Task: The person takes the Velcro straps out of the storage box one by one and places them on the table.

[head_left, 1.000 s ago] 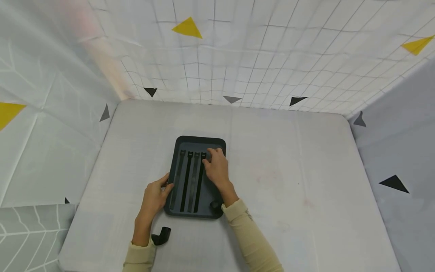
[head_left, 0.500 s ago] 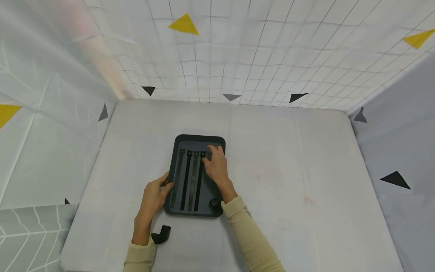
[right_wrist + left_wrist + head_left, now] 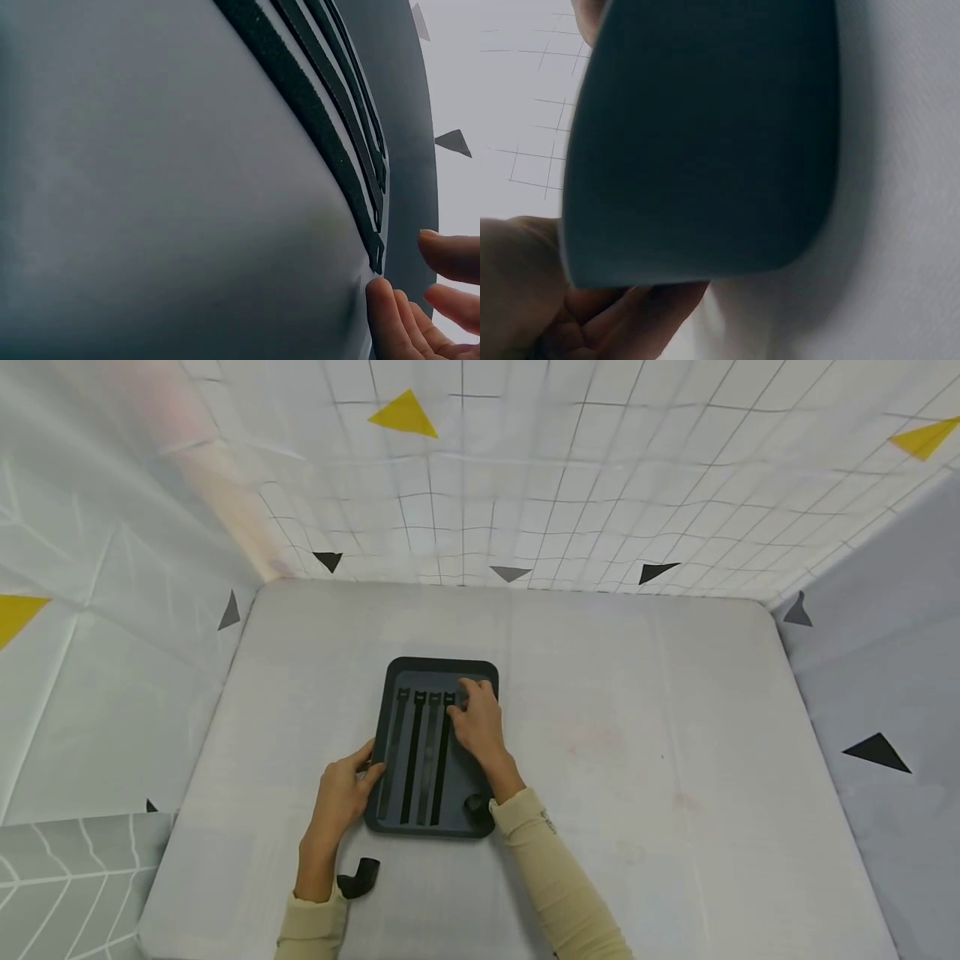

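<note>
In the head view, a dark grey tray [image 3: 442,665] lies on the table. Several black hook-and-loop cable ties lie lengthwise in it, side by side; the rightmost cable tie [image 3: 442,768] is nearest my right hand. My left hand [image 3: 342,791] holds the tray's left edge, thumb at the rim and the other fingers partly hidden below. Over the tray's upper right is my right hand [image 3: 482,724], fingers spread apart with nothing seen between them. One fingertip [image 3: 381,294] is close to the slotted end of that tie; whether they touch I cannot tell.
A black elbow pipe fitting [image 3: 476,808] sits in the tray's lower right corner, by my right sleeve. Another elbow fitting [image 3: 358,878] lies on the table [image 3: 660,793] beside my left wrist. White printed cloth walls [image 3: 525,477] stand around the table.
</note>
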The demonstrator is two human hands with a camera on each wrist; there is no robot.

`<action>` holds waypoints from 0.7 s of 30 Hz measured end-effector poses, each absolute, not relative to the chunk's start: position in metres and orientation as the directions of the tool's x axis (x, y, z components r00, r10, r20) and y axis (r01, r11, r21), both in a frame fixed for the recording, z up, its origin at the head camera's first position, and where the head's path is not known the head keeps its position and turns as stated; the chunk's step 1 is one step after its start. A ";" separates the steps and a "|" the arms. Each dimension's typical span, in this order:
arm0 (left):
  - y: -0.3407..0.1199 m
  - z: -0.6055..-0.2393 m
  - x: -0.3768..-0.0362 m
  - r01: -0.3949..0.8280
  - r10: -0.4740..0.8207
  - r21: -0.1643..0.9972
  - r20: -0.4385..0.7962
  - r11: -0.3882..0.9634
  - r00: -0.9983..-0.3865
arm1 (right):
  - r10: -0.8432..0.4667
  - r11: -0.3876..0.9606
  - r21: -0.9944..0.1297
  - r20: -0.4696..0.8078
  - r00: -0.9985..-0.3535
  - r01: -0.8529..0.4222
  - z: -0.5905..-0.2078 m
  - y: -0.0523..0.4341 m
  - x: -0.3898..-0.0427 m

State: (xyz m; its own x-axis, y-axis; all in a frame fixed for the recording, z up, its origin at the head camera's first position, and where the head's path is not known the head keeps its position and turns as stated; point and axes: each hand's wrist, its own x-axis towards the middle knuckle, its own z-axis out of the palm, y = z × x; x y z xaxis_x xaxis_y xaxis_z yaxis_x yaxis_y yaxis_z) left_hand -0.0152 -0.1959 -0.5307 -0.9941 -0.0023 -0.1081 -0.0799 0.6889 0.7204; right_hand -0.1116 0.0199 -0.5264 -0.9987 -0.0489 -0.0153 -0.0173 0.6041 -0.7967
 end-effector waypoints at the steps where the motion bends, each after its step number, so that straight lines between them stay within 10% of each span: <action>1: -0.196 -0.531 -0.015 -0.079 -0.002 0.721 -0.108 0.688 -0.994 | -0.053 0.606 -0.796 -0.025 -0.998 -0.012 -0.526 0.020 -0.112; 21: -0.196 -0.531 -0.016 -0.089 -0.006 0.717 -0.117 0.692 -0.993 | -0.121 0.680 -0.734 -0.104 -0.987 -0.006 -0.538 0.015 -0.122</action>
